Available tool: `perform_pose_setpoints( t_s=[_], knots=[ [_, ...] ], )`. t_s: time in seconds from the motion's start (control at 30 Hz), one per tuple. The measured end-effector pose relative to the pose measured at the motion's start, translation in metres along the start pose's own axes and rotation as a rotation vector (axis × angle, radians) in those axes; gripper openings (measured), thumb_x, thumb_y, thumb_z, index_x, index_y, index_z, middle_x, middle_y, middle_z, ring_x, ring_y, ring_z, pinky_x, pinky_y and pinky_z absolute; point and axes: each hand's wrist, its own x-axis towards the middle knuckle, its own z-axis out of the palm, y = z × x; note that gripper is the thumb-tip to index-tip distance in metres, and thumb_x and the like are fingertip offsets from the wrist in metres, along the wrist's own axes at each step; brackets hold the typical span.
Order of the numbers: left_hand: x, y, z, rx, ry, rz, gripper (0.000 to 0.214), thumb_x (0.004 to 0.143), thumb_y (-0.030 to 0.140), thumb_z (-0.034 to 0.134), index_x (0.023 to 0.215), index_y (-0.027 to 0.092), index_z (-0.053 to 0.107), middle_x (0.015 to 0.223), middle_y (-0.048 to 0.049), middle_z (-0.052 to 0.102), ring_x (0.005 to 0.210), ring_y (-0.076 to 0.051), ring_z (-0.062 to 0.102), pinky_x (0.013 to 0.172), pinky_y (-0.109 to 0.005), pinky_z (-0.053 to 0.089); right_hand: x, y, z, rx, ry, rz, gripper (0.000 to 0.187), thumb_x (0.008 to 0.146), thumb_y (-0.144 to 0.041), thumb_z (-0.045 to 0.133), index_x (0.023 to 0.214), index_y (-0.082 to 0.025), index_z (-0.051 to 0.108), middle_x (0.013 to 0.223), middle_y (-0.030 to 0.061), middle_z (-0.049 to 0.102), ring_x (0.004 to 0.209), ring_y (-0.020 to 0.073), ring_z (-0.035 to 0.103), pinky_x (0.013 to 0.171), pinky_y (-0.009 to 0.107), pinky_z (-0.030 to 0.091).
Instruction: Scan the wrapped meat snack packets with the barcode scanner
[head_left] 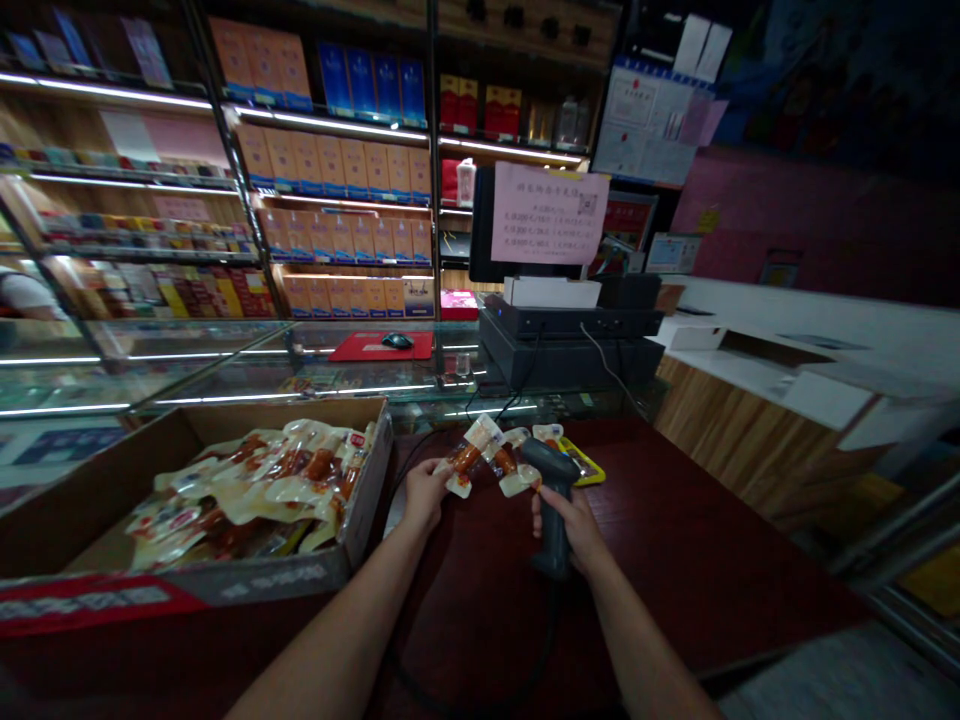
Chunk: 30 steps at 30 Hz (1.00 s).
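Note:
My left hand [426, 492] is closed on the edge of a clear-and-white snack packet [469, 455] with reddish-brown food inside. A dark grey barcode scanner [553, 505] is in my right hand [579, 528], its fingers wrapped round the handle and its head angled toward the packets. Another snack packet [507, 460] of the same kind lies between the two hands, partly behind the scanner; whether my right fingers touch it I cannot tell. Behind the scanner is a yellow-edged pack [592, 466], partly hidden.
A cardboard box [367, 500] of several similar packets [277, 465] stands at left on the dark red table [675, 540]. Beyond are a glass counter, a mouse [397, 341] on a red mat [349, 347], a monitor bearing a pink notice [547, 215], and stocked shelves. The scanner's cable [551, 625] hangs below it.

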Motion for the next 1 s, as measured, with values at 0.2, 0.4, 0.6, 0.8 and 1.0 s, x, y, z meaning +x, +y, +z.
perform_pose_setpoints(
  t_s=[0.2, 0.4, 0.6, 0.8, 1.0],
  knots=[
    [0.0, -0.001, 0.001, 0.027, 0.006, 0.016, 0.02, 0.05, 0.019, 0.071, 0.065, 0.013, 0.06, 0.058, 0.0002, 0.062, 0.052, -0.014, 0.059, 0.055, -0.027, 0.048, 0.002, 0.003, -0.001, 0.008, -0.035, 0.014, 0.028, 0.062, -0.039, 0.074, 0.07, -0.015, 0.062, 0.051, -0.0022, 0.061, 0.037, 0.0108, 0.053, 0.036, 0.023, 0.048],
    [0.001, -0.001, -0.001, -0.019, 0.001, 0.024, 0.02, 0.049, 0.017, 0.069, 0.066, 0.012, 0.06, 0.056, -0.0001, 0.062, 0.049, -0.014, 0.058, 0.053, -0.026, 0.048, 0.002, 0.005, -0.001, 0.003, -0.023, 0.013, 0.029, 0.063, -0.04, 0.074, 0.07, -0.015, 0.061, 0.052, -0.0024, 0.061, 0.037, 0.0105, 0.053, 0.035, 0.022, 0.048],
    [-0.005, 0.008, 0.004, 0.072, 0.047, 0.099, 0.019, 0.051, 0.02, 0.068, 0.067, 0.012, 0.061, 0.058, -0.0005, 0.062, 0.053, -0.014, 0.058, 0.055, -0.025, 0.047, -0.001, 0.003, 0.0, 0.016, -0.02, 0.021, 0.031, 0.062, -0.037, 0.075, 0.077, -0.014, 0.061, 0.052, -0.0025, 0.061, 0.039, 0.0113, 0.055, 0.036, 0.023, 0.049],
    [-0.024, 0.054, 0.008, 0.279, 0.024, 0.29, 0.019, 0.057, 0.026, 0.065, 0.069, 0.012, 0.065, 0.06, -0.0017, 0.063, 0.055, -0.013, 0.056, 0.053, -0.022, 0.043, -0.009, -0.005, 0.016, 0.038, -0.026, 0.036, 0.028, 0.062, -0.036, 0.074, 0.076, -0.016, 0.061, 0.053, -0.0024, 0.061, 0.039, 0.0112, 0.055, 0.036, 0.023, 0.049],
    [-0.047, 0.112, -0.037, 0.21, 0.098, 0.381, 0.027, 0.054, 0.032, 0.067, 0.07, 0.011, 0.064, 0.059, -0.0008, 0.061, 0.054, -0.013, 0.055, 0.053, -0.023, 0.043, -0.016, -0.02, 0.055, 0.004, -0.181, 0.074, 0.032, 0.062, -0.037, 0.074, 0.082, -0.016, 0.061, 0.053, -0.0025, 0.061, 0.039, 0.0118, 0.055, 0.036, 0.023, 0.048]
  ],
)
